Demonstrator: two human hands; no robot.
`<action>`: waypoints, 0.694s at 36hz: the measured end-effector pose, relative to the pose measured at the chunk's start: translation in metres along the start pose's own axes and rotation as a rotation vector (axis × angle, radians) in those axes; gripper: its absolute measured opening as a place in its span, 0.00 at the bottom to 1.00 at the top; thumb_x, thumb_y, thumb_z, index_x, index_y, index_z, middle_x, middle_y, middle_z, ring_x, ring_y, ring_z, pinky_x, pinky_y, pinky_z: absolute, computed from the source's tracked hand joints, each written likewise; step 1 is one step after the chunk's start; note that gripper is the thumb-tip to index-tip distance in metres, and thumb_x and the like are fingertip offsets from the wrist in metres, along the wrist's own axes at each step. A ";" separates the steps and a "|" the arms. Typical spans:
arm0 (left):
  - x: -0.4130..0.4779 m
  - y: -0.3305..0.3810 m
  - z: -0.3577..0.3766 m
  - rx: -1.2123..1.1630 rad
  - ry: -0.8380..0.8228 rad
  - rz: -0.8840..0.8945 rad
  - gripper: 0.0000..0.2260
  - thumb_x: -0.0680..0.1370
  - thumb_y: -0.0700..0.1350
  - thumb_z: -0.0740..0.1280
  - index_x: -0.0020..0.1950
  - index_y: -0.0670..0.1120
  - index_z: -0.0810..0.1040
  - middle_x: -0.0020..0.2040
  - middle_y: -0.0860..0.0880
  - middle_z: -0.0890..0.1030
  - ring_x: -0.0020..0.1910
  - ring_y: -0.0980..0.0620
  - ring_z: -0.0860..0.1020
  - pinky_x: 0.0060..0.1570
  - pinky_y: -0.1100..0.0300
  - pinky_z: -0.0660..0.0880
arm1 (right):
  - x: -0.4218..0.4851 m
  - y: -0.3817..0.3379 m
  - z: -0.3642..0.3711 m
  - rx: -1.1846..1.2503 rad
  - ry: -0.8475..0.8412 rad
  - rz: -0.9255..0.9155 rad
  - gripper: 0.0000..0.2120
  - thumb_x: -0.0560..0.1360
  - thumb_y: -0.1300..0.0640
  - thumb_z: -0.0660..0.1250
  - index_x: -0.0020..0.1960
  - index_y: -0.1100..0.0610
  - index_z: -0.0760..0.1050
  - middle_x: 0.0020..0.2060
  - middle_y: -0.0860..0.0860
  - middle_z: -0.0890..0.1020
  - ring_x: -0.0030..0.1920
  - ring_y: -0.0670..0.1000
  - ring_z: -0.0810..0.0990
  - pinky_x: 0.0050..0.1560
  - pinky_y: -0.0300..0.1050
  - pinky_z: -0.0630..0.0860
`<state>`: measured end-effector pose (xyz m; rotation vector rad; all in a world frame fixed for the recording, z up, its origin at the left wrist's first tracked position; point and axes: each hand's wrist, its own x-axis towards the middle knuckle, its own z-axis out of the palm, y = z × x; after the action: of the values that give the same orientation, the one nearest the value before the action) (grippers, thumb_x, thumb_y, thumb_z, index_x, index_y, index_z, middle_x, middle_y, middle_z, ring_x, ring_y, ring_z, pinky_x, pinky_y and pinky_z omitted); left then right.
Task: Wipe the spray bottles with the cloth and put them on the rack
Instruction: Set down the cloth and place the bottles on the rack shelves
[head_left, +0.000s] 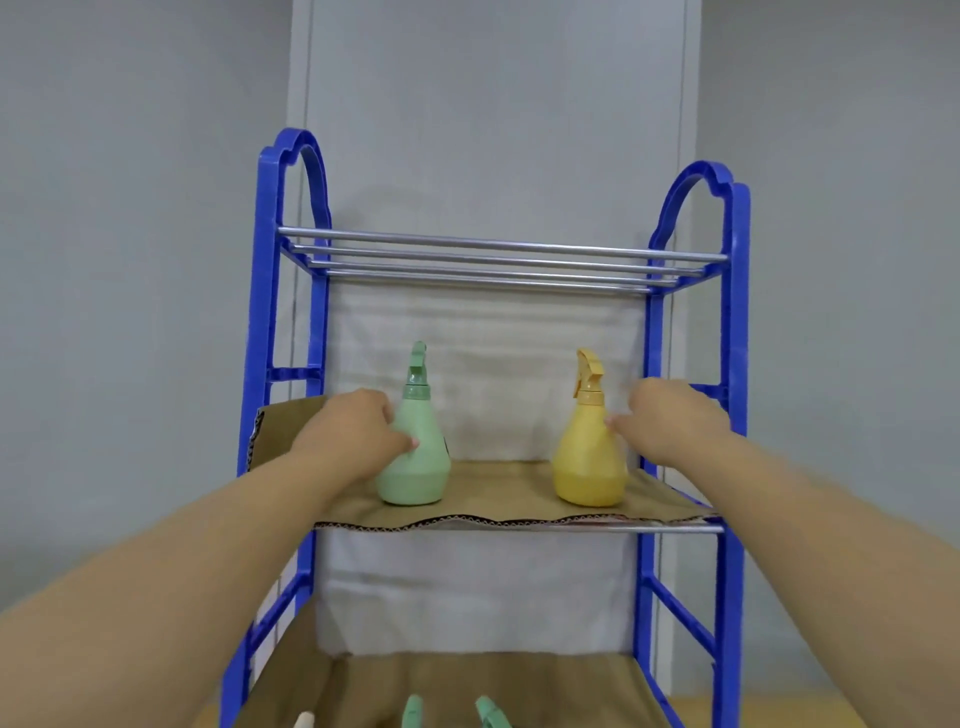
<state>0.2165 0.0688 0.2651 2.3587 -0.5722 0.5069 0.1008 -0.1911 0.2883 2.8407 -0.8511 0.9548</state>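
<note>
Two spray bottles upright on the middle shelf of the blue rack (732, 364), a hand at each.

Green bottle (421, 467) at left on the cardboard sheet (498, 493) lining that shelf, gripped at its shoulder by the left hand (353, 436), thumb across the front, fingers curled behind. Yellow bottle (589, 467) well apart at right on the same sheet, touched at its shoulder by the thumb tip of the right hand (670, 421); fingers loosely bent just beside the neck, grip or mere touch impossible to tell. Above, a top shelf of bare metal rods (493, 260). Below, on a lower cardboard-lined shelf, two green nozzle tops (413, 712) and a pale top (304, 719), cut off by the frame edge.
</note>
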 end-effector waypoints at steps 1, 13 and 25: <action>-0.006 0.000 -0.004 0.023 -0.007 0.013 0.12 0.72 0.52 0.72 0.50 0.47 0.76 0.47 0.49 0.80 0.46 0.51 0.78 0.50 0.53 0.77 | -0.005 0.002 -0.005 -0.014 -0.002 -0.009 0.15 0.77 0.44 0.62 0.47 0.57 0.73 0.37 0.51 0.77 0.39 0.52 0.77 0.32 0.44 0.70; -0.106 0.001 -0.027 0.062 -0.112 0.119 0.10 0.72 0.56 0.72 0.42 0.50 0.80 0.42 0.51 0.80 0.43 0.53 0.78 0.42 0.58 0.76 | -0.102 0.006 -0.039 0.025 -0.123 -0.150 0.15 0.75 0.43 0.64 0.47 0.55 0.78 0.44 0.53 0.80 0.46 0.56 0.78 0.49 0.52 0.78; -0.212 -0.039 0.010 -0.059 -0.301 0.081 0.07 0.71 0.56 0.72 0.40 0.53 0.81 0.35 0.57 0.81 0.37 0.61 0.78 0.35 0.65 0.72 | -0.207 -0.004 0.015 0.149 -0.407 -0.249 0.13 0.75 0.43 0.65 0.54 0.50 0.77 0.51 0.48 0.82 0.51 0.51 0.79 0.52 0.49 0.77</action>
<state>0.0622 0.1456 0.1346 2.3781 -0.8102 0.1669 -0.0259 -0.0890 0.1599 3.2267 -0.4355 0.4348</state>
